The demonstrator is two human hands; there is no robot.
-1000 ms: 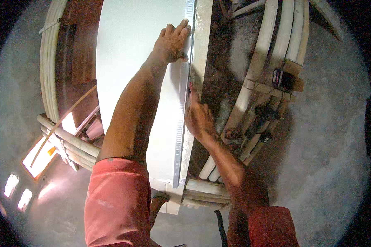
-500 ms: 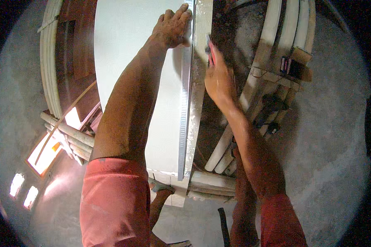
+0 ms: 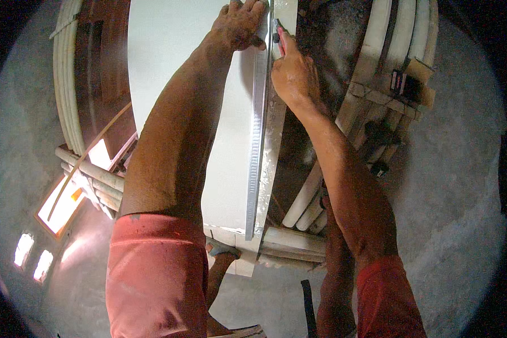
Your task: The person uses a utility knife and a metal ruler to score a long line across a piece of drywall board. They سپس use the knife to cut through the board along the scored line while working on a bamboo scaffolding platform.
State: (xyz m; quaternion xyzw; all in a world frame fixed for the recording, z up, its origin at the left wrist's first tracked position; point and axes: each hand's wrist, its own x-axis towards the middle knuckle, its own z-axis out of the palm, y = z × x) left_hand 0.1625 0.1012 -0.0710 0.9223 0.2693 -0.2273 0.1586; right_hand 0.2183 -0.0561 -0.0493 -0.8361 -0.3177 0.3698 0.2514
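A long white board [image 3: 174,50] lies before me with a grey metal ruler [image 3: 256,141] running lengthwise near its right side. My left hand [image 3: 239,25] rests on the board and the ruler near the top of the view, fingers outstretched and thumb apart. In my closed right hand [image 3: 296,78] is a red utility knife [image 3: 281,47]. Its tip points away from me, over the board strip [image 3: 277,107] just right of the ruler. Whether the blade touches the board I cannot tell.
Pale poles [image 3: 374,34] lie on the right, with a small open box [image 3: 419,84] on them. More poles [image 3: 67,84] are stacked at the left. Crosswise poles [image 3: 296,241] pass beneath the board's near end. A foot [image 3: 222,248] touches that end. Grey concrete floor [image 3: 450,197] surrounds this.
My right hand has moved the knife farther away from me and left, closer to the ruler. My left hand sits slightly higher in the view, still on the ruler.
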